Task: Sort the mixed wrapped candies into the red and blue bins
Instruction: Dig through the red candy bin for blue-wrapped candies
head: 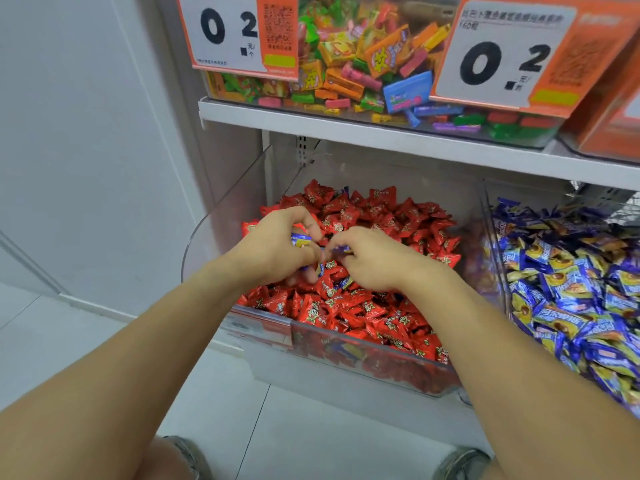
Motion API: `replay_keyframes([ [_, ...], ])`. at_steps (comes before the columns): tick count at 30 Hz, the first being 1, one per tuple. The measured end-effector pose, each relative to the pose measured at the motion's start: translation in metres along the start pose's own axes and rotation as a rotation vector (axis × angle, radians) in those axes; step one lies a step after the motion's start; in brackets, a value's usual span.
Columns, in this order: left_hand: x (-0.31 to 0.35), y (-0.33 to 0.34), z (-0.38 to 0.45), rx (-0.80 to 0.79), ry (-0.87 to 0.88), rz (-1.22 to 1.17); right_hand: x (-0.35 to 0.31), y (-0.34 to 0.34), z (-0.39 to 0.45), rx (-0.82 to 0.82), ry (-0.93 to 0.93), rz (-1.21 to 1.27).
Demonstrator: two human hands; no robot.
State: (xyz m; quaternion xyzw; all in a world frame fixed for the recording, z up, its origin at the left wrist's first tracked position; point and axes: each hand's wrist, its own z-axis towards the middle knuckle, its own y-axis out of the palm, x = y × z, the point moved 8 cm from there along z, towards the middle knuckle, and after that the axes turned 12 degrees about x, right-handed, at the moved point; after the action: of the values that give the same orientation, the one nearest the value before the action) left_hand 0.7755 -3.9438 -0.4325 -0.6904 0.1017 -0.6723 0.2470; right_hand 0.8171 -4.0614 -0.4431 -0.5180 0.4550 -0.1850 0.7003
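Note:
A clear bin [221,230] full of red wrapped candies [377,209] sits on the lower shelf, with a few blue candies mixed in. To its right a second clear bin [491,244] holds blue and yellow wrapped candies [568,285]. Both my hands are over the middle of the red pile. My left hand [277,247] grips blue-wrapped candies [300,240] in curled fingers. My right hand [367,258] pinches another blue candy [341,250] at its fingertips. One more blue candy [346,282] lies among the red ones just below my hands.
An upper shelf [346,128] carries a clear bin of mixed colourful candies [353,64] with two price cards marked 02 [228,29] [502,60]. A white wall [86,133] stands at left. Tiled floor [304,427] and my knees are below.

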Motion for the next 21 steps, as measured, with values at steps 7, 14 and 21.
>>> replay_keyframes([
  [7,0.001,0.023,0.014,0.062,0.252,0.716,0.017,-0.026,-0.012,0.079,0.047,-0.214],
  [14,-0.011,0.028,0.025,0.065,0.186,0.835,0.018,-0.014,-0.017,0.059,0.027,-0.242],
  [21,-0.019,0.023,0.026,0.018,0.163,0.809,0.022,-0.010,-0.014,0.079,0.045,-0.278],
])
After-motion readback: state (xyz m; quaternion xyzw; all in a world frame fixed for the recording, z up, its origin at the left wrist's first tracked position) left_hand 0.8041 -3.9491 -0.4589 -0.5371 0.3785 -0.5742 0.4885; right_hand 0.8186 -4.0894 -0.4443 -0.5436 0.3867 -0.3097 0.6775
